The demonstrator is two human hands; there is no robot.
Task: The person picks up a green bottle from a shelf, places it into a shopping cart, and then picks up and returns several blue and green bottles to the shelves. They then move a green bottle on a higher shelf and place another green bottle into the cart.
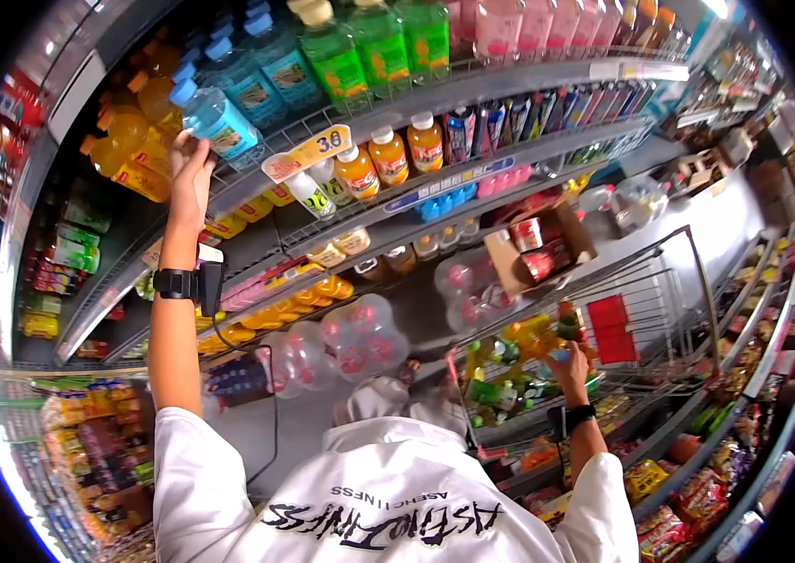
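Your left hand (pixel 191 174) grips a blue bottle (pixel 214 117) on the far shelf (pixel 510 80); your right hand (pixel 569 361) holds a bottle (pixel 561 349) in the partly filled cart (pixel 688 281).

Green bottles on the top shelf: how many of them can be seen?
3. They stand side by side on the top shelf: the left one, the middle one and the right one, between blue and pink bottles. More may be hidden behind them.

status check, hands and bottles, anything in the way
Left hand up on blue bottle, top shelf. Right hand down in cart, on a bottle there; grip unclear. Nothing between the hands and the bottles.
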